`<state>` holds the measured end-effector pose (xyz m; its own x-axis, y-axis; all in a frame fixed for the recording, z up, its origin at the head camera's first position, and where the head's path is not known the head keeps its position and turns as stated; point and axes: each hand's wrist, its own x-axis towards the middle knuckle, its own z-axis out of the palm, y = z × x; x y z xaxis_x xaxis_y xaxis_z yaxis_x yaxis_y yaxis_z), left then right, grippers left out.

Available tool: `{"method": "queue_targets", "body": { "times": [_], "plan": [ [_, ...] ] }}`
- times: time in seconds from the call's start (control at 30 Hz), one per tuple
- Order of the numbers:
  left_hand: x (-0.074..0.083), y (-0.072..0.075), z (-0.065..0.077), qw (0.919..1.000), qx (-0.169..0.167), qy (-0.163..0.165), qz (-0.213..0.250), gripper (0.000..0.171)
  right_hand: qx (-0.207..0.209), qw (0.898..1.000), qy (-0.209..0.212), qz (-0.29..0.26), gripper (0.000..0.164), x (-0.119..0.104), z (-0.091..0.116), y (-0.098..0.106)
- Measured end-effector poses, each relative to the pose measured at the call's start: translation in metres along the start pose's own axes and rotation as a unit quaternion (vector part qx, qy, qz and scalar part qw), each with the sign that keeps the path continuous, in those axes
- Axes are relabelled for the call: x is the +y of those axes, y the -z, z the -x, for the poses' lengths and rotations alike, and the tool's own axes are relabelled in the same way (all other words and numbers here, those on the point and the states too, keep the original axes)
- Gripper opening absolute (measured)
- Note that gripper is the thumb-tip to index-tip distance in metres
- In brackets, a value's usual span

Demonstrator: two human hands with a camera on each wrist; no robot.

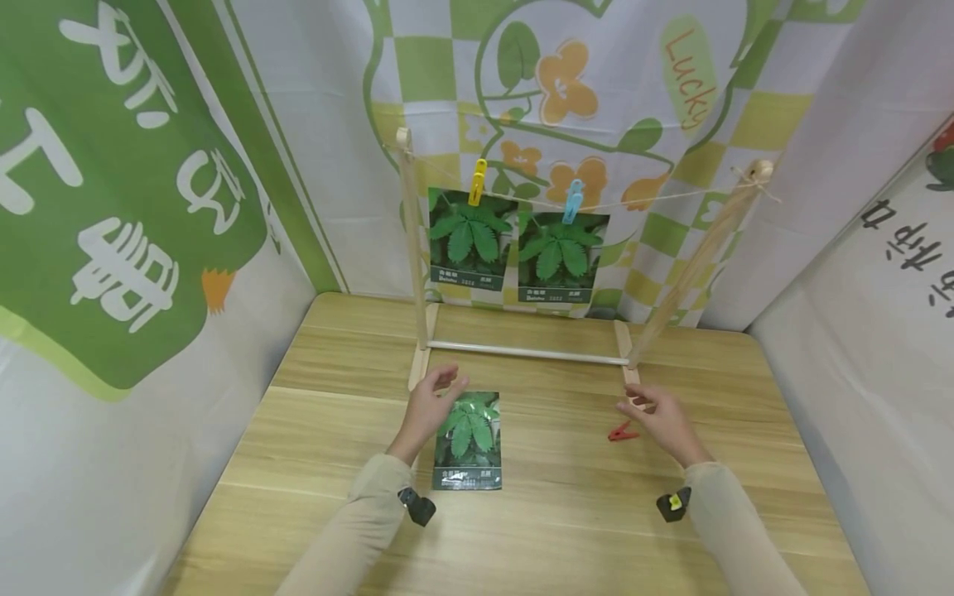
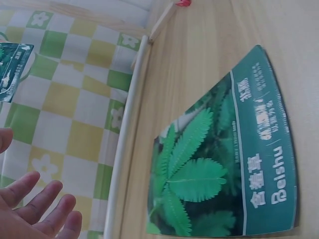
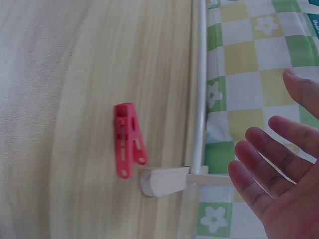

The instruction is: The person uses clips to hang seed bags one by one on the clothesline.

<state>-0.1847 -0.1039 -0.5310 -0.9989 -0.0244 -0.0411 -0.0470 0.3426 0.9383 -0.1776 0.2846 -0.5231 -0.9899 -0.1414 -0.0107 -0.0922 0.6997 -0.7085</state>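
A seed packet [image 1: 468,443] with a green leaf picture lies on the table, and my left hand [image 1: 432,406] hovers at its upper left corner, holding nothing. In the left wrist view that packet [image 2: 199,179] shows "Beishu" along its dark band, beside the loosely spread fingers [image 2: 42,204]. My right hand [image 1: 659,420] is above the table near a red clothespin [image 1: 622,432], fingers relaxed and nothing in them. The right wrist view shows the clothespin [image 3: 127,139] lying flat, apart from the hand [image 3: 284,179].
A wooden frame with a left post [image 1: 412,240], right post [image 1: 693,265] and white crossbar [image 1: 529,353] stands behind. From its string [image 1: 671,197] hang two seed packets, one under a yellow clothespin [image 1: 477,182], one under a blue clothespin [image 1: 572,201]. A patterned curtain [image 1: 425,70] is behind.
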Motion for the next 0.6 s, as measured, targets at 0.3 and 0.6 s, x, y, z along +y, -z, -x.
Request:
{"method": "queue_targets", "body": {
  "times": [0.3,0.6],
  "plan": [
    [-0.009,-0.004,0.005,0.9992,0.005,0.034,-0.022,0.053,-0.012,1.0,-0.004,-0.004,0.051,0.011,0.004,-0.007],
    [-0.02,-0.008,0.01,0.9955,-0.009,0.086,-0.037,0.058,-0.051,0.998,-0.034,0.012,0.067,0.027,0.005,-0.013]
  ]
}}
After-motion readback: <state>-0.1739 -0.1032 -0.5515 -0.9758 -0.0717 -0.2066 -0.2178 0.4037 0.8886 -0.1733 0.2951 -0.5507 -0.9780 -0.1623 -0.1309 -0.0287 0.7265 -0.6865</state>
